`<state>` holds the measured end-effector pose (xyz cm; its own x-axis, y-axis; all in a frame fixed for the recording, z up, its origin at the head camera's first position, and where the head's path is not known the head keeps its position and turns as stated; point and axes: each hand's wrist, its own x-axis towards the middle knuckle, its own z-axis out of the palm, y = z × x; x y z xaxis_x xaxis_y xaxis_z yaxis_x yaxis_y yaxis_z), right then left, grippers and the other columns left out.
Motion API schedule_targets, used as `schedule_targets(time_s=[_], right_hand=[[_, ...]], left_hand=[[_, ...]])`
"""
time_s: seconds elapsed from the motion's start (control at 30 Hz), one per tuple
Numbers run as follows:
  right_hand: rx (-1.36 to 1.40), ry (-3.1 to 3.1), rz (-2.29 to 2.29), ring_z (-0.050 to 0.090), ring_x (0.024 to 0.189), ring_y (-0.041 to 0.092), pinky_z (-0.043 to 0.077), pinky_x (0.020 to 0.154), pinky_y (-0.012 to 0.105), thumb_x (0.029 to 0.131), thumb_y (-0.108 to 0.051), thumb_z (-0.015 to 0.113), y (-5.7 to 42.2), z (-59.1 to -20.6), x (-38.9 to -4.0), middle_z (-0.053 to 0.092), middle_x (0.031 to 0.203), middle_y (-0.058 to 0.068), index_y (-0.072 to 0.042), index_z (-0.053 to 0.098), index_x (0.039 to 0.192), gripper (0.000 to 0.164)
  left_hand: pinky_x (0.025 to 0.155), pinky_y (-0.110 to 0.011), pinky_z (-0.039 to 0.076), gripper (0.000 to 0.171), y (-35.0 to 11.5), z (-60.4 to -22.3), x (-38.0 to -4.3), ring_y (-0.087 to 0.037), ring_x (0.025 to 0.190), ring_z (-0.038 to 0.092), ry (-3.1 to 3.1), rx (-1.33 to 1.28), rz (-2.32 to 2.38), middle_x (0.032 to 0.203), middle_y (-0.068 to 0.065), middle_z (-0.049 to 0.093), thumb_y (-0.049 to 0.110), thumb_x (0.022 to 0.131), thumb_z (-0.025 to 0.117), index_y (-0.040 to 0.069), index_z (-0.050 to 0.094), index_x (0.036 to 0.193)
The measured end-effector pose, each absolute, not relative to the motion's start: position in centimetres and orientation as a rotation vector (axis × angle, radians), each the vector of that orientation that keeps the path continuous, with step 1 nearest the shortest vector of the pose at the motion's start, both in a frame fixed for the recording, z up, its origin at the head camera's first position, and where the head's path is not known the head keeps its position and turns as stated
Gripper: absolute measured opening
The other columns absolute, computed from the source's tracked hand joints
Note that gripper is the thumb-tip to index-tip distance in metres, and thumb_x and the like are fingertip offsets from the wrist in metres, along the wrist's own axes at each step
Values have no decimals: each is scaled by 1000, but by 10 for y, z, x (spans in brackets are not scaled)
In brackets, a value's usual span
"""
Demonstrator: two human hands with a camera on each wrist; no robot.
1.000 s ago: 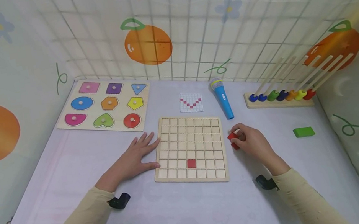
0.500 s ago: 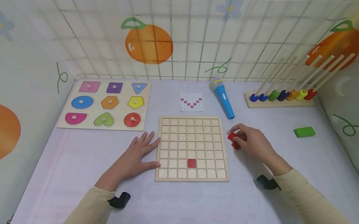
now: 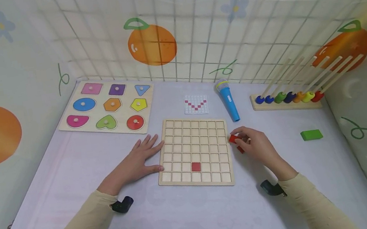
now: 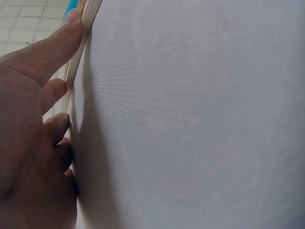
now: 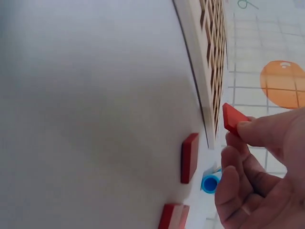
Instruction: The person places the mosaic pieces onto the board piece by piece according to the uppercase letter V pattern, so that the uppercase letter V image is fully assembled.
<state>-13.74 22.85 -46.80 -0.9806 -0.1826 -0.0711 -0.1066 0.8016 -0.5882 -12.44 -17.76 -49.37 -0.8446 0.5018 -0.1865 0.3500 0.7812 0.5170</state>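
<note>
A square wooden grid board (image 3: 175, 141) lies mid-table, with one red tile (image 3: 196, 167) set in a cell of the second row from the front. My left hand (image 3: 137, 163) lies spread at the board's left side, thumb and index fingertips at its edge. Between thumb and fingers my right hand (image 3: 256, 144) pinches another red tile (image 5: 233, 118) just right of the board. Below that hand, more red tiles (image 5: 189, 158) rest on the table; the head view shows them partly hidden by the fingers.
Behind the board are a small pattern card (image 3: 196, 104) and a blue toy microphone (image 3: 228, 102). A shape puzzle (image 3: 92, 133) lies back left. Back right stands a peg rack (image 3: 285, 106) with coloured beads; a green block (image 3: 311, 135) lies at right.
The red tile in my right hand has shifted a little left, up to the board's right edge, apart from the tiles beneath. My left hand stays in place.
</note>
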Motion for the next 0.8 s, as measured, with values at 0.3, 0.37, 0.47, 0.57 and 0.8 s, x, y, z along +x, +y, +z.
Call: schedule_targets(time_s=[0.3,0.37,0.47,0.57,0.8], right_hand=[[-335,2873,-941,58,75,19,53,61,29,97,-13,70,217,-465,-132,70,95,5,-13,70,119,23],[-349,2874,-944,59,79,20,54,65,29,96,-13,71,214,-465,-132,71,96,5,-13,70,119,23],[-353,2855,-966,61,81,20,55,68,30,96,-14,72,209,-466,-131,71,97,4,-14,71,119,23],[-351,2822,-993,60,81,20,55,68,29,95,-16,73,202,-466,-129,70,96,1,-16,72,117,22],[-389,2744,-1053,60,82,18,56,71,28,96,-17,73,184,-467,-127,69,96,-2,-17,72,117,21]], left_hand=[[127,-50,2,89,-178,-494,-124,-30,157,5,2667,656,678,169,-7,18,51,88,76,20,34,160],[127,-50,2,88,-178,-494,-124,-30,157,5,2667,658,677,169,-7,18,51,88,76,20,34,160],[127,-49,2,88,-178,-494,-125,-30,157,5,2666,661,677,169,-7,18,51,89,75,20,34,160],[127,-49,2,88,-178,-494,-125,-30,157,5,2664,660,677,169,-7,18,51,89,75,20,34,160],[127,-49,2,88,-178,-494,-124,-30,157,4,2666,654,678,170,-6,17,51,88,76,21,34,160]])
